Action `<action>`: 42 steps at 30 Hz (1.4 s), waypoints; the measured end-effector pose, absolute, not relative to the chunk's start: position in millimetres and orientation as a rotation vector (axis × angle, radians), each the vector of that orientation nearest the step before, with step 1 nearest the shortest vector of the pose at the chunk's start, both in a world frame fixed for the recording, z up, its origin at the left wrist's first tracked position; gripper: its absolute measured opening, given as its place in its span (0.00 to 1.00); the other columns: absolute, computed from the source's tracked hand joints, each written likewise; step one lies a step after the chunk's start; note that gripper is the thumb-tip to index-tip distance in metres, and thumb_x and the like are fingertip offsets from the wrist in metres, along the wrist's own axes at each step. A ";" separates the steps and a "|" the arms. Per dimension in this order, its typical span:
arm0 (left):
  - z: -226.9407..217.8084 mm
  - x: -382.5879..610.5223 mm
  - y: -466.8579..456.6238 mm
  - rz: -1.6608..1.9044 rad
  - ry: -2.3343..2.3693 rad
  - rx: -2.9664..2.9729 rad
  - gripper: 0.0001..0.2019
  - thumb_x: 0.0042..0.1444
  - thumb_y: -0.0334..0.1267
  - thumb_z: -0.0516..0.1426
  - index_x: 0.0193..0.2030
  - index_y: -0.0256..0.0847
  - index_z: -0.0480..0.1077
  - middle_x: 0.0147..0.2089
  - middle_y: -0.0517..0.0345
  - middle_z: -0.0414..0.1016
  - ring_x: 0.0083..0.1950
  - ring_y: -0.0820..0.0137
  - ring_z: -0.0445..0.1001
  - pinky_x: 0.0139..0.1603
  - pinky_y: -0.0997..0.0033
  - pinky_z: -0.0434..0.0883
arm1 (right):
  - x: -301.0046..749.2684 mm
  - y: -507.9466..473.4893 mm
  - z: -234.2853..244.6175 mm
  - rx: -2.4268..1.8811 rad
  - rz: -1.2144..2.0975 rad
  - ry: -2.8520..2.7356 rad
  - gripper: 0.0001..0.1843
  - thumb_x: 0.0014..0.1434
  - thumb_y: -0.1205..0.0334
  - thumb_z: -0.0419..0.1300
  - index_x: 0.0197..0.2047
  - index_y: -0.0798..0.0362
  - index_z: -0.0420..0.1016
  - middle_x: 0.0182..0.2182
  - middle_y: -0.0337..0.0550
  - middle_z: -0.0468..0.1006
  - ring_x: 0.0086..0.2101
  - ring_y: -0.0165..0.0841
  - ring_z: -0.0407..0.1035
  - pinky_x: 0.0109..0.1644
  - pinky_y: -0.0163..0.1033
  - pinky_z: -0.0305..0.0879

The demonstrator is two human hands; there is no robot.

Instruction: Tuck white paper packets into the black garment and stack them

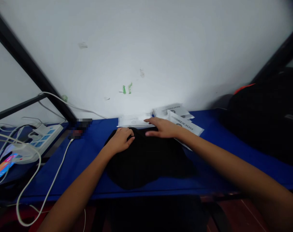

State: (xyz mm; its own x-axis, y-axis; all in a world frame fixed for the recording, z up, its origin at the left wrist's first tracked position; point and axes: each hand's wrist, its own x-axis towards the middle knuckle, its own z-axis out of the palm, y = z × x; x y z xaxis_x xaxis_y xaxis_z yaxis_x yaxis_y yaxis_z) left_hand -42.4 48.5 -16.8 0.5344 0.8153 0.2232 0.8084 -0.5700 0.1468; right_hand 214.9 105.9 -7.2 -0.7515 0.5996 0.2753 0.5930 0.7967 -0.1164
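Observation:
A piece of black fabric (146,161), perhaps a garment, lies spread on the blue tabletop (88,154). At its upper left edge rests my left hand (122,140), fingers bent slightly over the cloth and thumb apart from them. My right hand (164,128) is over the fabric's far edge, its fingers stretched out and thumb spread away. Just behind the hands lies a white flat packet (132,120). More white packets printed ROCKBROS, one of them a packet (194,128) partly behind my right hand, are to the right.
On the left are a white power strip (47,141), a lit phone (4,166) and a looping white cable (57,170). A large black heap (264,116) takes up the right end. The white wall (161,58) stands behind, with dark frame posts either side.

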 end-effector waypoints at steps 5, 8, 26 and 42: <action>-15.1 -44.1 48.0 0.344 1.433 2.687 0.09 0.62 0.42 0.53 0.43 0.41 0.68 0.42 0.52 0.73 0.44 0.62 0.71 0.46 0.62 0.68 | 229.7 73.8 -5.7 -0.944 0.038 -2.880 0.35 0.53 0.59 0.63 0.63 0.52 0.63 0.51 0.55 0.75 0.46 0.47 0.72 0.49 0.48 0.65; -21.2 -49.0 53.2 0.335 1.464 2.696 0.12 0.61 0.43 0.55 0.48 0.41 0.69 0.48 0.50 0.70 0.50 0.60 0.69 0.53 0.59 0.67 | 233.7 83.5 -8.6 -1.150 -0.081 -2.823 0.19 0.57 0.65 0.57 0.53 0.51 0.71 0.42 0.49 0.79 0.39 0.41 0.73 0.41 0.42 0.65; -18.3 -46.8 54.8 0.285 1.479 2.696 0.06 0.61 0.40 0.53 0.41 0.40 0.67 0.40 0.54 0.73 0.42 0.62 0.71 0.46 0.61 0.65 | 240.9 77.0 -24.3 -0.830 -0.048 -2.839 0.20 0.64 0.44 0.54 0.41 0.54 0.73 0.39 0.50 0.74 0.40 0.41 0.66 0.45 0.44 0.62; 5.3 -35.6 9.0 0.480 1.488 2.892 0.15 0.64 0.41 0.53 0.54 0.37 0.66 0.54 0.45 0.67 0.55 0.57 0.65 0.57 0.56 0.63 | 278.3 24.7 3.6 -0.848 0.567 -2.625 0.08 0.66 0.59 0.53 0.45 0.50 0.69 0.39 0.44 0.75 0.37 0.34 0.69 0.42 0.39 0.64</action>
